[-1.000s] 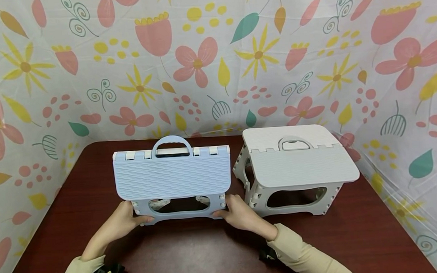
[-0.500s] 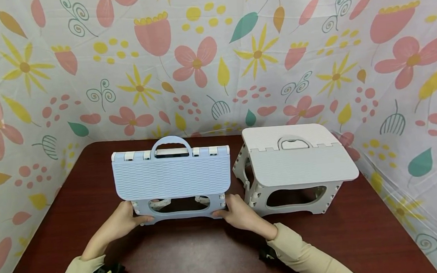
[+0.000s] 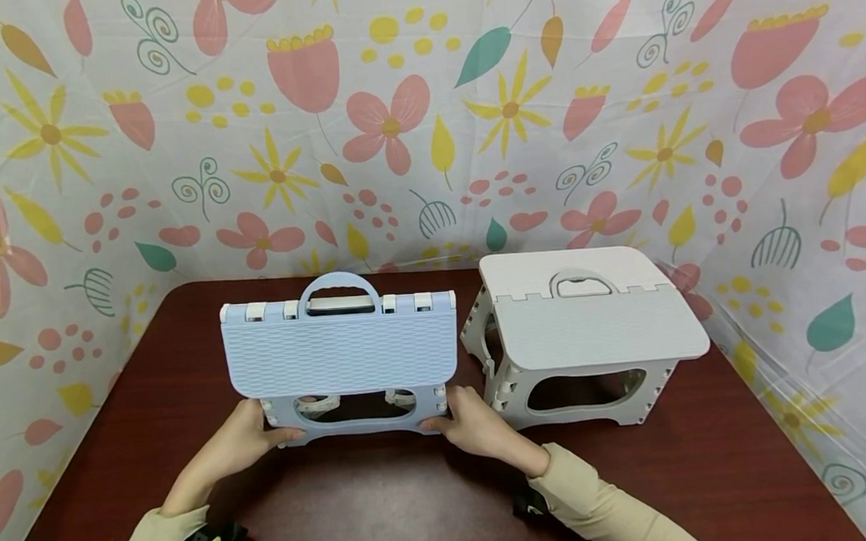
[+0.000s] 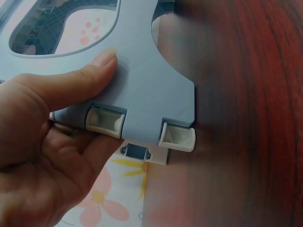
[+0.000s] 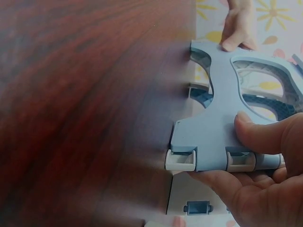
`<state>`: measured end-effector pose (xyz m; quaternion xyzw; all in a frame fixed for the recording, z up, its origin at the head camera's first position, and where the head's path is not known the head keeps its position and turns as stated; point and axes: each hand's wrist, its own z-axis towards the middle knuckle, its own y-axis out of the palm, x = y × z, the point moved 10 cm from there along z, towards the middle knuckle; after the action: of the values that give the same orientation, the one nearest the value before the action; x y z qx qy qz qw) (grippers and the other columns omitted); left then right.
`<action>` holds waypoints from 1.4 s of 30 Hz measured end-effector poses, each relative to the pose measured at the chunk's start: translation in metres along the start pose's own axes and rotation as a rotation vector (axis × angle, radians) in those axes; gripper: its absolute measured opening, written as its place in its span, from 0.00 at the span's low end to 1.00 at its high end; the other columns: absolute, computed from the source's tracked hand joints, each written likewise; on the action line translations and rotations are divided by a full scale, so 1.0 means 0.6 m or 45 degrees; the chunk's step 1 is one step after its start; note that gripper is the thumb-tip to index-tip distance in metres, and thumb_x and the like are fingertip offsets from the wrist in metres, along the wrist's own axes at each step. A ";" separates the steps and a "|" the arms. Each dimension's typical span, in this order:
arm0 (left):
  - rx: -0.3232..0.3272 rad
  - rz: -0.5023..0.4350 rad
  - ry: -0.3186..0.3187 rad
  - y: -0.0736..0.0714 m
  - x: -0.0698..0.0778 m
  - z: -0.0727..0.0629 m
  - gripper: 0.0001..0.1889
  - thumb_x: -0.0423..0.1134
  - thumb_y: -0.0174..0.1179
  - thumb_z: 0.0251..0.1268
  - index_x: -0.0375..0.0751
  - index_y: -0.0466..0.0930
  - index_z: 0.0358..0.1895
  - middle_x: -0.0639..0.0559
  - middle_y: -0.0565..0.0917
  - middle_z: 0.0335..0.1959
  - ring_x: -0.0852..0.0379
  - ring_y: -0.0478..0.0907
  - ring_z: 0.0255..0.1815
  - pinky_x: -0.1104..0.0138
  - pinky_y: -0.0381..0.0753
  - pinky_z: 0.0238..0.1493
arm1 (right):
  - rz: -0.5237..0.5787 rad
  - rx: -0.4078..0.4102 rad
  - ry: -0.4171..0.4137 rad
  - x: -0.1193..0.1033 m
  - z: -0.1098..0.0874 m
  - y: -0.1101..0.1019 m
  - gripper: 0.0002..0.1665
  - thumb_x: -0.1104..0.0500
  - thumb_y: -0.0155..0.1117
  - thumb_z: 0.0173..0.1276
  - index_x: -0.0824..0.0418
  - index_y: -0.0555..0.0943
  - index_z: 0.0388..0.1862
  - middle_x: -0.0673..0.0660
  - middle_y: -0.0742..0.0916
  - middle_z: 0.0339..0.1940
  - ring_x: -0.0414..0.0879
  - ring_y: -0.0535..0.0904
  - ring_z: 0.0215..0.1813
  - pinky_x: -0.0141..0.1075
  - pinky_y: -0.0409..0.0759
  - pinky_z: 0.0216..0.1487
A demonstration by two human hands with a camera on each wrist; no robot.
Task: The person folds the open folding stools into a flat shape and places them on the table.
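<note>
A blue and white folding stool stands on the table left of centre, its top panel tilted down toward me and its arched handle raised at the back. My left hand grips the stool's left front leg edge; in the left wrist view the thumb of the left hand lies on the blue leg panel, with fingers behind the white hinges. On the opposite edge my right hand holds the leg the same way, and the right wrist view has the thumb of that hand on the panel.
A light grey folding stool stands unfolded with a flat top, close to the right of the blue one. The dark red wooden table meets a flower-patterned cloth at the back and sides.
</note>
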<state>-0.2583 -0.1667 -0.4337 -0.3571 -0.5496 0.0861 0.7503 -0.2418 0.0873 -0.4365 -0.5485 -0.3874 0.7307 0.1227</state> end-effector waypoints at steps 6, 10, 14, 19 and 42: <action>0.003 0.020 0.003 0.001 -0.002 0.001 0.40 0.29 0.72 0.49 0.36 0.61 0.65 0.41 0.79 0.54 0.65 0.76 0.48 0.68 0.76 0.42 | 0.007 -0.002 0.014 0.003 0.000 0.002 0.11 0.60 0.71 0.60 0.59 0.82 0.40 0.51 0.89 0.35 0.34 0.77 0.35 0.29 0.74 0.35; 0.006 0.015 0.015 0.001 0.000 0.001 0.39 0.28 0.72 0.48 0.36 0.61 0.65 0.41 0.79 0.54 0.65 0.76 0.48 0.68 0.76 0.42 | 0.015 -0.001 0.012 0.003 0.000 0.002 0.11 0.60 0.71 0.60 0.59 0.82 0.41 0.52 0.89 0.36 0.37 0.81 0.38 0.29 0.76 0.37; 0.010 0.007 0.013 0.000 0.001 0.000 0.42 0.29 0.73 0.48 0.36 0.59 0.67 0.41 0.78 0.55 0.67 0.74 0.48 0.69 0.75 0.43 | 0.030 -0.008 0.017 0.003 -0.001 0.003 0.12 0.61 0.71 0.60 0.60 0.82 0.42 0.52 0.89 0.36 0.40 0.83 0.40 0.30 0.77 0.38; 0.003 -0.006 -0.001 0.001 -0.001 -0.002 0.42 0.28 0.72 0.49 0.36 0.58 0.67 0.38 0.77 0.56 0.67 0.74 0.45 0.69 0.75 0.40 | 0.023 -0.016 0.024 0.004 -0.001 0.003 0.12 0.60 0.70 0.61 0.60 0.81 0.43 0.51 0.89 0.36 0.39 0.82 0.39 0.30 0.77 0.37; -0.002 -0.016 0.024 0.001 0.000 0.000 0.42 0.28 0.72 0.49 0.35 0.59 0.68 0.38 0.77 0.57 0.66 0.75 0.50 0.69 0.76 0.43 | 0.019 0.003 0.003 0.001 0.000 0.001 0.14 0.62 0.71 0.60 0.62 0.81 0.44 0.54 0.89 0.38 0.42 0.84 0.42 0.31 0.79 0.39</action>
<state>-0.2578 -0.1663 -0.4339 -0.3550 -0.5449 0.0774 0.7557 -0.2421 0.0874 -0.4375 -0.5522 -0.3825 0.7312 0.1185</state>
